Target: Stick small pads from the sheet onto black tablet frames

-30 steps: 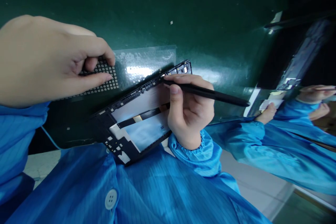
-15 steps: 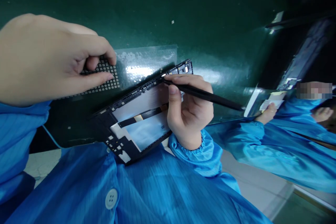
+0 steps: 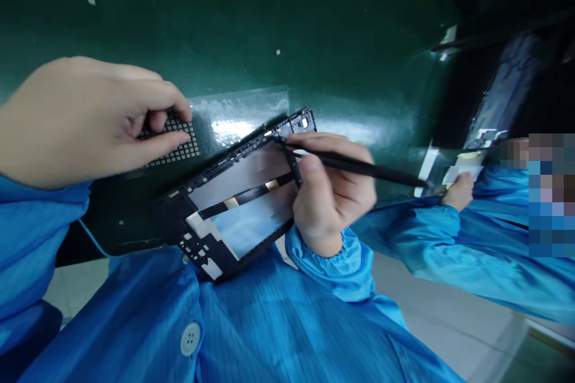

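device [image 3: 245, 230] lies under fingers of right hand [image 3: 336, 185], which pinches black tool [image 3: 377, 171]; left hand [image 3: 90, 122] touches gridded sheet [image 3: 183, 151], grip unclear.

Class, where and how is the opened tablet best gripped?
Probably pinch the tablet by its thin edge at the left end, coming from the left: that end is uncovered, while the right hand, with its black tool, covers part of the right.

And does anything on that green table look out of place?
Yes, slightly: a pale scrap lies loose beyond the left hand, and a smaller scrap beyond the open black device. They seem stray, lying apart from the sheet of small squares under that hand. No spill shows.
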The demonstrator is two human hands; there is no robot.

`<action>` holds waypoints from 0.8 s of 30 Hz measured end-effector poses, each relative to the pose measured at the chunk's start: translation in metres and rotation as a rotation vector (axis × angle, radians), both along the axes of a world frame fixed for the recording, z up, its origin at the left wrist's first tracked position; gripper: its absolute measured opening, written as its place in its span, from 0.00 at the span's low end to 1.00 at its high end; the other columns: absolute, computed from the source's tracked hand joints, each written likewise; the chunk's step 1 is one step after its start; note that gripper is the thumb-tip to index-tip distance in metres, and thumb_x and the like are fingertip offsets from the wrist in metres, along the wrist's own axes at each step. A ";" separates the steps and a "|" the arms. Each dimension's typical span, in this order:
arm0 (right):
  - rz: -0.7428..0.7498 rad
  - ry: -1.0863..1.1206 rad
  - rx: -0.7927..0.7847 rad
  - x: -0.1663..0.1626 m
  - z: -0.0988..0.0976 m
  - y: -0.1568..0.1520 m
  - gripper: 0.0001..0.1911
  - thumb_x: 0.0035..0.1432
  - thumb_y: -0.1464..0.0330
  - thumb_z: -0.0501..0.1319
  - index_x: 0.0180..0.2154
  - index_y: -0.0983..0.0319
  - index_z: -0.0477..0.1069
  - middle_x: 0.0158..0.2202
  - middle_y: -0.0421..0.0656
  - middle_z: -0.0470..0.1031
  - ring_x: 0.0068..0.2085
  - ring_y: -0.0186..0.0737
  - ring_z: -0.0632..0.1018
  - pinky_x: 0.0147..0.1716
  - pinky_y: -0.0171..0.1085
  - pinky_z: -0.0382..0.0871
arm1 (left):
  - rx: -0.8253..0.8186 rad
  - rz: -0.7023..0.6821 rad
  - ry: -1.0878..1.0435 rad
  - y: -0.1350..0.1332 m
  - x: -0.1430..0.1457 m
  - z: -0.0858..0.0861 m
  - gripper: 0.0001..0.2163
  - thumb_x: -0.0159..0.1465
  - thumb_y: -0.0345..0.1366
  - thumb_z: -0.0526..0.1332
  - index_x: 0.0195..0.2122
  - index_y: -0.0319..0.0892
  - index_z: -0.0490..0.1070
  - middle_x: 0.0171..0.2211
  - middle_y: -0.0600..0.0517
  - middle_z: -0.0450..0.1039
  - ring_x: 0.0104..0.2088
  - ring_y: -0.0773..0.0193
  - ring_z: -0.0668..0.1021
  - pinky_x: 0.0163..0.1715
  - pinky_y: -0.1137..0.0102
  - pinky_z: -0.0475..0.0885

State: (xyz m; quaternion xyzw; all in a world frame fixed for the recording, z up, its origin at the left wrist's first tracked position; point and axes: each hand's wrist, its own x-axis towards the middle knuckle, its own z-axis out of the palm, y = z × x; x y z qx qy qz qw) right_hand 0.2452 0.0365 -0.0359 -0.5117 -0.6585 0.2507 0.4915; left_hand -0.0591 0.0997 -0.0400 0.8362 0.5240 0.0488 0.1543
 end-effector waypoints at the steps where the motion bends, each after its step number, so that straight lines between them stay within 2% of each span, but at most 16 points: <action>1: -0.069 0.064 0.053 0.008 0.006 -0.004 0.11 0.69 0.73 0.60 0.42 0.54 0.80 0.43 0.41 0.83 0.48 0.46 0.85 0.52 0.51 0.80 | 0.014 -0.016 -0.031 -0.004 0.006 0.007 0.40 0.73 0.64 0.37 0.57 0.43 0.81 0.36 0.59 0.71 0.38 0.74 0.80 0.48 0.58 0.73; 2: -0.123 0.103 0.076 0.017 0.013 -0.011 0.10 0.65 0.73 0.59 0.35 0.55 0.78 0.39 0.41 0.82 0.44 0.46 0.84 0.47 0.49 0.79 | 0.018 -0.015 -0.052 -0.010 0.014 0.014 0.37 0.76 0.61 0.39 0.54 0.40 0.81 0.37 0.56 0.72 0.38 0.68 0.81 0.47 0.56 0.76; 3: -0.134 0.093 0.031 0.027 0.019 -0.022 0.10 0.62 0.73 0.59 0.31 0.56 0.75 0.36 0.41 0.80 0.40 0.45 0.82 0.43 0.47 0.78 | 0.025 0.013 -0.050 -0.018 0.024 0.021 0.33 0.78 0.56 0.41 0.51 0.39 0.81 0.38 0.53 0.72 0.39 0.62 0.82 0.46 0.54 0.78; 4: -0.104 0.048 -0.075 0.036 0.025 -0.035 0.10 0.61 0.73 0.59 0.28 0.56 0.72 0.33 0.41 0.79 0.36 0.44 0.81 0.38 0.44 0.76 | 0.032 0.024 -0.043 -0.027 0.035 0.026 0.31 0.79 0.54 0.42 0.48 0.39 0.81 0.37 0.51 0.73 0.38 0.59 0.82 0.44 0.55 0.79; 5: -0.033 -0.038 -0.233 0.042 0.028 -0.052 0.10 0.60 0.73 0.60 0.27 0.56 0.71 0.30 0.40 0.77 0.32 0.42 0.79 0.33 0.41 0.74 | -0.066 0.038 -0.061 -0.036 0.047 0.029 0.27 0.78 0.52 0.45 0.46 0.39 0.80 0.38 0.48 0.74 0.40 0.55 0.82 0.43 0.56 0.80; 7: 0.118 -0.198 -0.555 0.046 0.026 -0.091 0.06 0.61 0.72 0.64 0.31 0.56 0.76 0.27 0.38 0.79 0.27 0.41 0.79 0.27 0.38 0.72 | -0.094 0.012 -0.069 -0.055 0.071 0.029 0.21 0.77 0.47 0.51 0.43 0.39 0.79 0.38 0.44 0.77 0.40 0.51 0.82 0.39 0.58 0.80; 8: 0.145 -0.202 -0.669 0.043 0.021 -0.110 0.03 0.61 0.70 0.68 0.37 0.55 0.79 0.30 0.38 0.83 0.28 0.43 0.82 0.27 0.38 0.75 | -0.096 0.000 -0.070 -0.064 0.082 0.026 0.17 0.76 0.46 0.55 0.45 0.39 0.78 0.40 0.43 0.78 0.42 0.49 0.82 0.39 0.57 0.81; 9: 0.110 -0.143 -0.737 0.038 0.014 -0.127 0.08 0.62 0.66 0.71 0.44 0.54 0.81 0.35 0.40 0.87 0.31 0.46 0.86 0.28 0.40 0.79 | -0.087 -0.002 -0.074 -0.072 0.092 0.024 0.15 0.75 0.44 0.57 0.48 0.39 0.78 0.42 0.41 0.79 0.44 0.47 0.82 0.41 0.55 0.82; 11: -0.110 0.080 -0.757 0.028 -0.001 -0.148 0.20 0.61 0.57 0.73 0.54 0.52 0.78 0.47 0.45 0.90 0.43 0.52 0.91 0.37 0.45 0.87 | -0.056 -0.003 -0.103 -0.083 0.105 0.021 0.15 0.75 0.44 0.59 0.53 0.39 0.76 0.47 0.39 0.80 0.48 0.46 0.83 0.46 0.54 0.83; 13: -0.374 0.292 -0.670 0.027 -0.007 -0.141 0.24 0.60 0.51 0.73 0.55 0.51 0.77 0.53 0.48 0.89 0.50 0.56 0.90 0.45 0.50 0.89 | -0.020 -0.008 -0.154 -0.087 0.110 0.023 0.20 0.77 0.48 0.58 0.61 0.41 0.73 0.53 0.40 0.80 0.52 0.49 0.83 0.50 0.57 0.84; 15: -0.489 0.368 -0.570 0.036 -0.001 -0.098 0.27 0.56 0.50 0.74 0.54 0.53 0.77 0.55 0.49 0.88 0.53 0.59 0.89 0.48 0.53 0.88 | 0.014 0.018 -0.200 -0.081 0.105 0.028 0.23 0.79 0.50 0.55 0.67 0.42 0.69 0.58 0.41 0.78 0.55 0.53 0.83 0.53 0.59 0.84; 17: -0.436 0.330 -0.493 0.048 0.015 -0.024 0.32 0.53 0.51 0.74 0.56 0.57 0.77 0.58 0.50 0.86 0.56 0.59 0.88 0.53 0.53 0.86 | 0.034 0.073 -0.222 -0.065 0.094 0.032 0.22 0.80 0.48 0.54 0.68 0.42 0.68 0.60 0.41 0.77 0.56 0.55 0.82 0.55 0.59 0.84; 18: -0.400 0.320 -0.464 0.052 0.025 0.021 0.32 0.55 0.52 0.72 0.58 0.57 0.76 0.60 0.48 0.85 0.57 0.56 0.87 0.56 0.51 0.85 | 0.031 0.095 -0.225 -0.056 0.087 0.032 0.21 0.79 0.47 0.56 0.67 0.42 0.69 0.59 0.42 0.77 0.54 0.57 0.82 0.55 0.58 0.84; 21: -0.297 0.214 -0.477 0.045 0.051 0.160 0.21 0.71 0.58 0.65 0.58 0.61 0.77 0.55 0.47 0.85 0.52 0.47 0.87 0.55 0.48 0.84 | -0.036 0.091 -0.208 -0.030 0.068 0.024 0.19 0.76 0.47 0.64 0.60 0.41 0.75 0.54 0.45 0.79 0.50 0.60 0.82 0.54 0.58 0.84; 24: -0.249 0.020 -0.529 0.023 0.067 0.263 0.20 0.75 0.57 0.66 0.59 0.63 0.76 0.57 0.49 0.82 0.53 0.46 0.85 0.53 0.49 0.85 | -0.160 0.019 -0.174 -0.019 0.059 0.006 0.18 0.75 0.48 0.66 0.57 0.40 0.76 0.53 0.45 0.79 0.50 0.60 0.82 0.54 0.58 0.84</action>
